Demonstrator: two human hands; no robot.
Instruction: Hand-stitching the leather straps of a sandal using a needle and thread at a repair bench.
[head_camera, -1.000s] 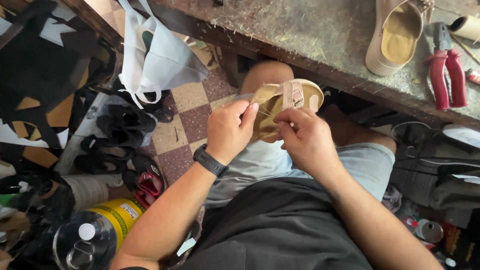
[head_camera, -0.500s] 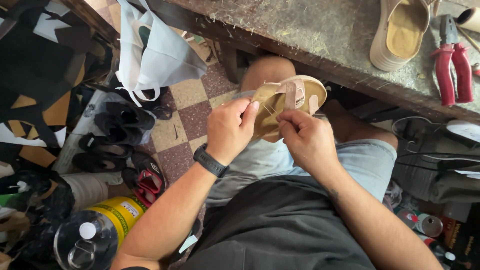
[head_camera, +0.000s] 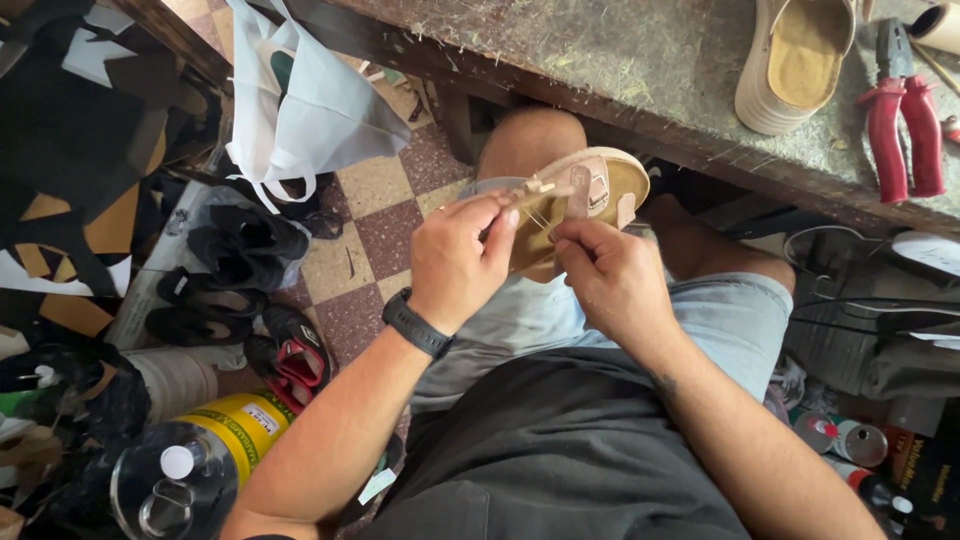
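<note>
Item: tan sandal, held over your lap in front of the bench, sole tilted toward you. Your left hand has its grip closed on a thin strap end at the sandal's upper, fingertips pinched. Your right hand has its grip closed on the sandal's near edge, thumb pressed by pale threads. A black wristband sits on your left wrist. On the bench: a second tan sandal, with red-handled pliers just beside it. On the floor to your left: a white bag, dark shoes, a yellow can.
</note>
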